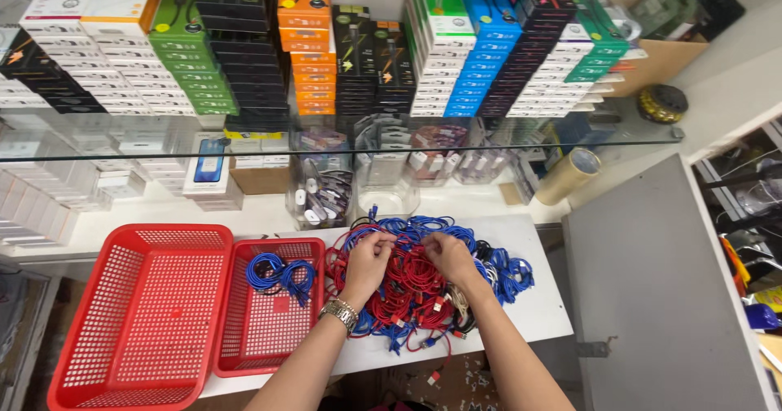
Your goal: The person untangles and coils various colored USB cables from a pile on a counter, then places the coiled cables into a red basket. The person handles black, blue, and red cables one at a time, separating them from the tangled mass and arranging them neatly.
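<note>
A tangled heap of red and blue cables [423, 285] lies on a white table [538, 313]. My left hand [368, 260], with a metal watch on its wrist, digs into the heap with fingers closed on a strand. My right hand [448, 254] pinches cable beside it, a little to the right. Just left of the heap stands a small red basket [244, 354] with a bundle of blue cables [279, 274] inside. Further left sits a larger red basket [142, 329] with nothing in it.
A glass shelf [342, 146] above the table carries stacks of coloured boxes [309, 44]. Below it stand clear containers [322, 187] of small parts and a tape roll [570, 173]. A grey panel [652, 281] rises at the right.
</note>
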